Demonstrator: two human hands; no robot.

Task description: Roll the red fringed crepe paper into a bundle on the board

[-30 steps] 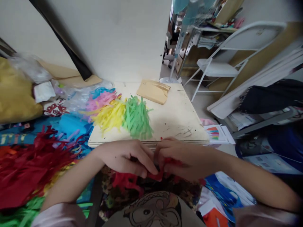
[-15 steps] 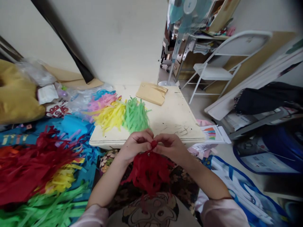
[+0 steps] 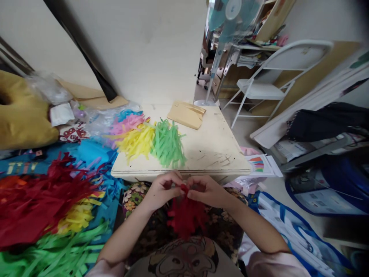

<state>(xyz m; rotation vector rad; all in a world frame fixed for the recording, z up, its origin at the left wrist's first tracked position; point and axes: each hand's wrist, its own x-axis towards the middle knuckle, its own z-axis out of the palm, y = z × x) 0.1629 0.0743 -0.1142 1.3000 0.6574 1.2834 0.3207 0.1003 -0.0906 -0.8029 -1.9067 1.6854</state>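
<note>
Both my hands meet over my lap, just in front of the low wooden table (image 3: 213, 154). My left hand (image 3: 163, 189) and my right hand (image 3: 209, 190) pinch the top of a red bundle of paper strips (image 3: 186, 215), which hangs down between them. Their fingers are curled closed around its gathered end. On the table beyond lie fringed bundles of green paper strips (image 3: 168, 144), yellow paper strips (image 3: 137, 140) and pink paper strips (image 3: 125, 123).
Piles of red strips (image 3: 37, 200), yellow and green strips (image 3: 52, 250) cover the floor at my left. A brown paper packet (image 3: 186, 114) lies at the table's far edge. A standing fan (image 3: 221, 23), a white folding chair (image 3: 268, 82) and stacked papers stand to the right.
My hands rose from my lap with the red bundle, then dropped slightly toward me. The bundle now hangs below my fingertips. The view tilted up a little.
</note>
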